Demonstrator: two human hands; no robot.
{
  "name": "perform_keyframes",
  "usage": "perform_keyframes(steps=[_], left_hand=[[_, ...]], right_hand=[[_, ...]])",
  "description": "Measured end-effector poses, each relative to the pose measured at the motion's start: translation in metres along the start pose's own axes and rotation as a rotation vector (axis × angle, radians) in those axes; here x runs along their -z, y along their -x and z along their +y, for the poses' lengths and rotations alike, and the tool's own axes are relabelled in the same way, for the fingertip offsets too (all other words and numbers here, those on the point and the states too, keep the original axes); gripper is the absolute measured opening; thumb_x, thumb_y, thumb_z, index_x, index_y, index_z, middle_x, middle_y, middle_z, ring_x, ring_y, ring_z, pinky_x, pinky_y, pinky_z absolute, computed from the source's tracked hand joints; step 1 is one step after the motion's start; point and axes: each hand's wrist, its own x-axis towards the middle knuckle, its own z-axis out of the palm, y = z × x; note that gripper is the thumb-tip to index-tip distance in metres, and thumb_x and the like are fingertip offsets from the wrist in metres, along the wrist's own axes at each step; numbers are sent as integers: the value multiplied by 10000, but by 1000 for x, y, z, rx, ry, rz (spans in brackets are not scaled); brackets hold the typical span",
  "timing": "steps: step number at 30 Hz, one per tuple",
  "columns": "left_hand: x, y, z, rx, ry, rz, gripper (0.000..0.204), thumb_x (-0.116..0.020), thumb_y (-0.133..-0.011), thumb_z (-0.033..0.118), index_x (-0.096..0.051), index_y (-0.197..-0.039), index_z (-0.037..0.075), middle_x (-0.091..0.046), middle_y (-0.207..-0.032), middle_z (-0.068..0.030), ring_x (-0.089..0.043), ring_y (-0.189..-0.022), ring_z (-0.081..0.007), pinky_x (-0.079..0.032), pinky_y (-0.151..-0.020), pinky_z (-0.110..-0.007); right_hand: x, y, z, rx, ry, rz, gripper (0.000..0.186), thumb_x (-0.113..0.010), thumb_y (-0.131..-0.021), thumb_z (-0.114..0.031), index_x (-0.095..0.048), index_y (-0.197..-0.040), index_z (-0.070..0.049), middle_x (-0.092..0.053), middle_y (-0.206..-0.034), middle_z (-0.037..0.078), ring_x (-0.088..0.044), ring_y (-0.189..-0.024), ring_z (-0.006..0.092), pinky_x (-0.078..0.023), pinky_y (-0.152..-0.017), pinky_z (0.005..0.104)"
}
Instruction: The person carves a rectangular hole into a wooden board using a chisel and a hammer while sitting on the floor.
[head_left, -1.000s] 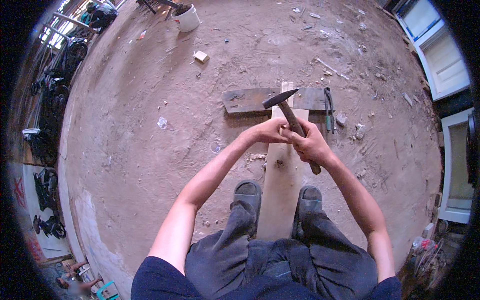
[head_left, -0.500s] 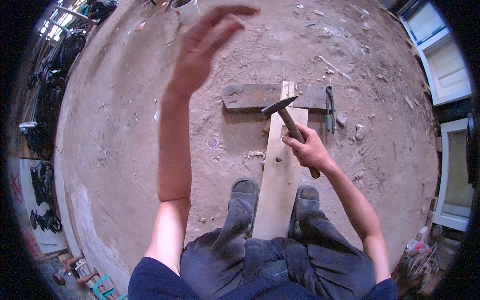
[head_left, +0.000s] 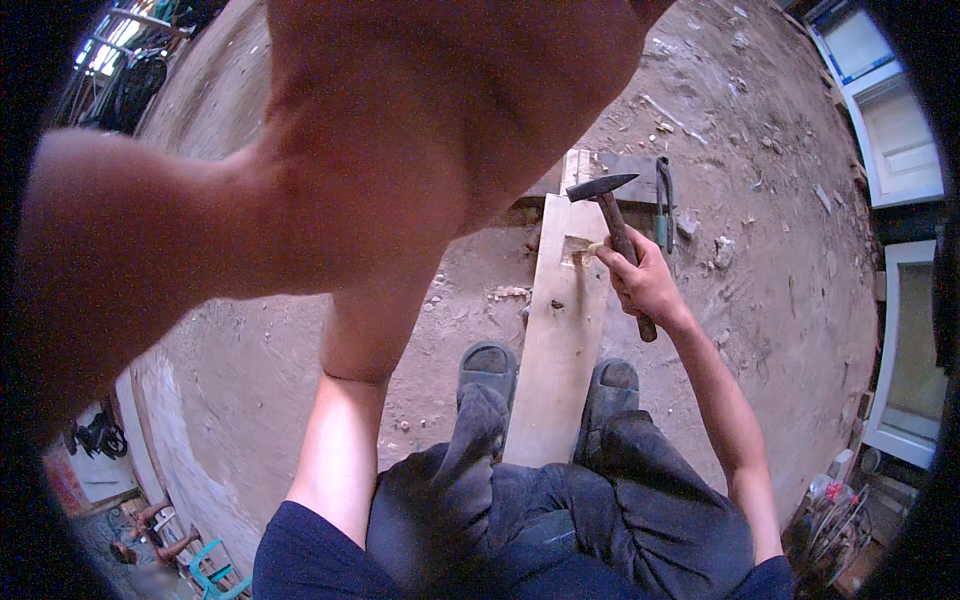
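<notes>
My left hand (head_left: 370, 140) is raised very close to the view and fills its upper left. Its thumb is stretched away from the palm, and the other fingers run past the top edge. Nothing shows in it. My right hand (head_left: 648, 285) is closed round the wooden handle of a hammer (head_left: 603, 187), whose dark head points up over the far part of a pale wooden board (head_left: 548, 400). A rectangular recess (head_left: 577, 248) is cut in the board beside my right thumb. Something small and pale shows at that thumb's tip; I cannot make out what.
The board runs from between my legs, past my grey sandals (head_left: 487, 365), to a darker plank (head_left: 635, 172) lying crosswise. Pincers (head_left: 663, 205) with green handles rest over that plank. Chips and debris litter the dirt floor. White framed panels (head_left: 905, 345) stand on the right.
My left hand has come up much closer to the view, covering the bucket and much of the crosswise plank. My right hand has shifted slightly right with the hammer, uncovering the recess.
</notes>
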Motion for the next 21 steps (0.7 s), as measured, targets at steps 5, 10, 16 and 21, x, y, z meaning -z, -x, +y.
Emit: perform_keyframes(steps=[5,10,16,21], left_hand=[[-11,2,-8,-18,14,36,859,-209,-889,727,-184,-1454,80,-344,-1458,-193,-337,-1367,-327,-307,-1111,-493],[-18,-1,-11,-27,15,59,816,-232,-903,703,-237,-1434,83,-378,-1437,-184,-358,-1354,-319,-311,-1109,-487],[13,-9,-31,-48,20,115,766,-259,-920,674,-302,-1410,87,-419,-1411,-174,-383,-1339,-309,-316,-1107,-480],[28,-3,-50,-51,74,92,726,-281,-934,650,-356,-1390,89,-453,-1390,-165,-404,-1327,-301,-319,-1105,-474]], right_hand=[[12,5,-2,-73,-43,-29,196,-639,-910,-242,-535,-972,-88,-432,-568,-53,-379,-412,41,-290,-356,244],[15,5,-1,-53,-54,-12,188,-605,-943,-245,-486,-969,-102,-389,-536,-59,-325,-362,39,-238,-317,231],[16,10,7,-79,-47,-111,232,-647,-908,-269,-561,-984,-67,-457,-592,-56,-401,-433,41,-297,-365,243],[6,9,10,-106,62,-159,236,-660,-895,-281,-561,-965,-79,-442,-620,-61,-402,-476,40,-324,-405,241]])
